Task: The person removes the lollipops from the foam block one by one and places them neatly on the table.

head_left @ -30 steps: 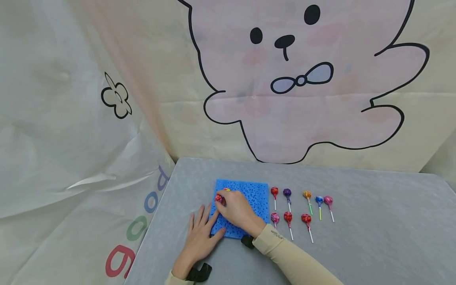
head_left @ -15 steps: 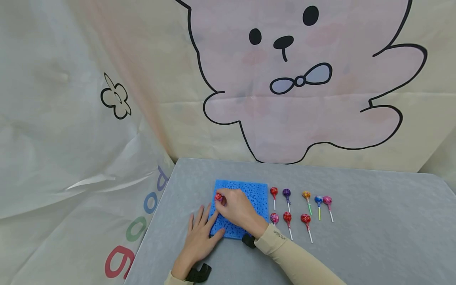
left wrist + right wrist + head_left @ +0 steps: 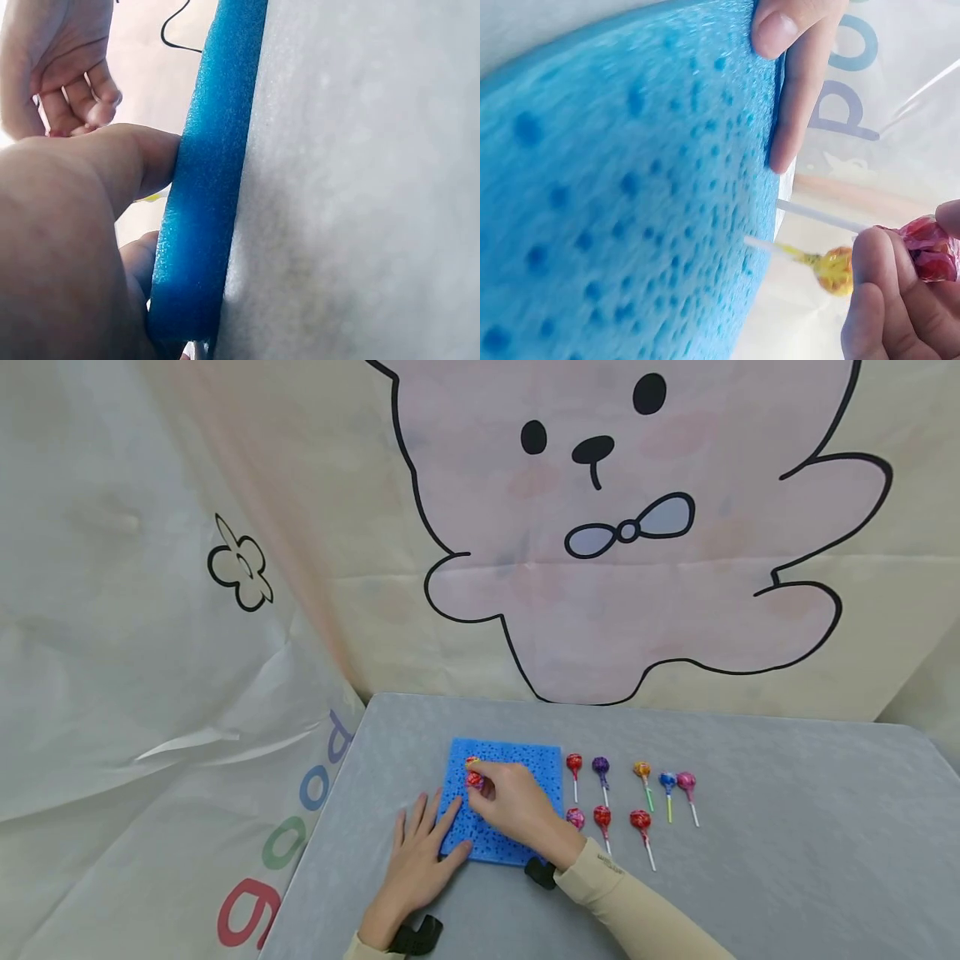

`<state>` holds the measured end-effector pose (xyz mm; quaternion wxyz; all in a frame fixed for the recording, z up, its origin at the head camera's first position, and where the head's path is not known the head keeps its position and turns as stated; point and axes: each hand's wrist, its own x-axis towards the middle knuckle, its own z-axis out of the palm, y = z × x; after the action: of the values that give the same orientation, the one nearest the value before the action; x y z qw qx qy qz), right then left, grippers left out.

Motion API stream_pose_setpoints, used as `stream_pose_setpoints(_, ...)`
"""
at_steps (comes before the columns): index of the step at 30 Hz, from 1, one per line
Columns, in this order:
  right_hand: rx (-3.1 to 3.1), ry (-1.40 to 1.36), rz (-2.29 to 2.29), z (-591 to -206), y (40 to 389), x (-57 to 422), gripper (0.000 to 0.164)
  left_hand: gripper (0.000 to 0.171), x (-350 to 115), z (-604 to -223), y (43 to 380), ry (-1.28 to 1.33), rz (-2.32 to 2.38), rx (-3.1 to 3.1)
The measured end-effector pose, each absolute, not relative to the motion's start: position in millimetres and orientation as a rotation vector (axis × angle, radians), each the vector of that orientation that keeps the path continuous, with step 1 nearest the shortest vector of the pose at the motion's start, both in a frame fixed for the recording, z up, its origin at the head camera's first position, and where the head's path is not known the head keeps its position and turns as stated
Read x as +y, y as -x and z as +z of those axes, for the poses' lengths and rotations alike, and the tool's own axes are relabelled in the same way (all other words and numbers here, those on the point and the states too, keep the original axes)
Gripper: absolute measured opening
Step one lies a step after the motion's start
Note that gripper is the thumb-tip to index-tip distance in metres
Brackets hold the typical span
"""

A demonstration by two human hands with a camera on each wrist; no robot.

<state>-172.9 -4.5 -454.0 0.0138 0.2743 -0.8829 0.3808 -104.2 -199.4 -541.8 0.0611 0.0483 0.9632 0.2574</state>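
Note:
My right hand (image 3: pixel 517 803) pinches a red-pink lollipop (image 3: pixel 475 779) by its wrapped head over the left part of a blue foam block (image 3: pixel 525 839). In the right wrist view its white stick (image 3: pixel 821 215) points at the foam's edge; whether the tip is in the foam I cannot tell. Close by, a yellow lollipop (image 3: pixel 832 270) stands with its stick in the foam. My left hand (image 3: pixel 420 856) lies with fingers spread at the block's left front corner, thumb (image 3: pixel 154 157) and fingers touching its edge.
Right of the block, lollipops lie in two rough rows: red (image 3: pixel 573 763), purple (image 3: pixel 601 766), orange (image 3: pixel 642 770), blue (image 3: pixel 667 780) and pink (image 3: pixel 686 782) behind, several more such as a red one (image 3: pixel 641 821) in front. A grey table (image 3: pixel 787 827) bears everything; a printed cloth (image 3: pixel 675 610) hangs behind.
My right hand has shifted slightly to the right with the red-pink lollipop, and the yellow one shows again beside it. The left hand has stayed in place.

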Motion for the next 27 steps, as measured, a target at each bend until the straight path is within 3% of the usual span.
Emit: stream_pose_setpoints(27, -2.747, -0.63, 1.134, -448, 166, 53, 0.034, 0.074, -198, -541, 104, -0.155, 0.775, 2.926)
